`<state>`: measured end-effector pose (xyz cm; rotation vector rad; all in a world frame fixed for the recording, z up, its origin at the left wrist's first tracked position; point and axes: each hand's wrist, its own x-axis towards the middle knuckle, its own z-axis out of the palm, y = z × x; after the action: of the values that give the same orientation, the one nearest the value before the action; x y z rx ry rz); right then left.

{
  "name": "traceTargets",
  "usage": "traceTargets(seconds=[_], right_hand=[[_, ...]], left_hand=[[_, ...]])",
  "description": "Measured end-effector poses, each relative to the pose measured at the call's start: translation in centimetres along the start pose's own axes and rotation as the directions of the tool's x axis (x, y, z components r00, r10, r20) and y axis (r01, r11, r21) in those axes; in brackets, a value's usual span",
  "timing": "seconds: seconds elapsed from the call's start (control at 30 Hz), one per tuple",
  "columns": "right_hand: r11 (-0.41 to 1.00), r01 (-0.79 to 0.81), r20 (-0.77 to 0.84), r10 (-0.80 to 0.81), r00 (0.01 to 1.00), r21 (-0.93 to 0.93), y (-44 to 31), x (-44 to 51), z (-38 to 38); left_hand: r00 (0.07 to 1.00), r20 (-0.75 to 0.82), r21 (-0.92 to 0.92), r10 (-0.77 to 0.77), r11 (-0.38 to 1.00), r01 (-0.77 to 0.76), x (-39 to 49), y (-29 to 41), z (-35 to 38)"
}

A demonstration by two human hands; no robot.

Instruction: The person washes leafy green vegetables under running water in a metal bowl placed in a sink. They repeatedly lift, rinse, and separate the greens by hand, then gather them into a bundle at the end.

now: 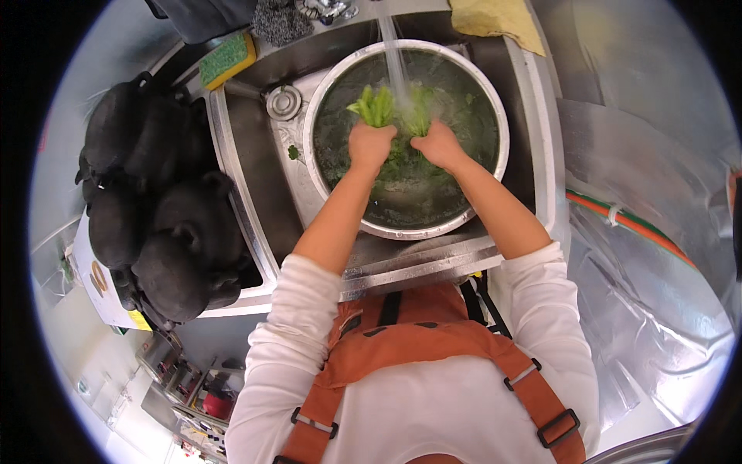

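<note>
A large round metal basin [503, 136] full of water stands in a stainless steel sink, and a stream of water [394, 64] falls into it from above. My left hand [371, 145] grips a bunch of green stems [374, 106], cut ends pointing away from me. Just right of the stream, my right hand [437, 144] is closed around another bunch of green stems [421, 107], partly blurred by the splashing. Leafy greens [397, 165] lie in the water between and below my hands; how far they reach is hidden.
Black cast-iron pots [174, 275] are heaped left of the sink. A green and yellow sponge [228, 60], a steel scourer [280, 22] and a yellow cloth [495, 20] rest along the sink's far rim. A drain strainer [284, 102] and a loose leaf [293, 152] lie left of the basin.
</note>
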<state>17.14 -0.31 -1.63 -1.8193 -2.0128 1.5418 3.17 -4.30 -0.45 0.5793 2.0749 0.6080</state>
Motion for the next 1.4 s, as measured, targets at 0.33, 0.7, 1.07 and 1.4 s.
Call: traceTargets(seconds=[0.33,0.7,1.07,1.4], right_hand=[[0.604,0.487,-0.08,-0.574,0.815,0.63,-16.4,-15.2,-11.5],[0.275,-0.141,0.288,-0.623,0.727,0.951,-20.7,-13.7,-7.5],[0.358,-0.006,0.24,-0.614,0.752,0.934,-20.3,-15.9,-4.5],[0.738,0.316,0.291,-0.566,0.771,0.596,-15.7,-15.1,-4.5]], left_hand=[[0.829,0.165,-0.612,0.535,0.714,-0.339,-15.9,12.7,-16.0],[0.755,0.182,-0.543,0.63,0.704,-0.457,-12.3,9.4,-15.3],[0.842,0.076,-0.667,0.534,0.655,-0.355,-14.2,6.7,-16.1],[0.949,-0.023,-0.689,0.313,0.683,-0.242,-14.5,1.9,-20.6]])
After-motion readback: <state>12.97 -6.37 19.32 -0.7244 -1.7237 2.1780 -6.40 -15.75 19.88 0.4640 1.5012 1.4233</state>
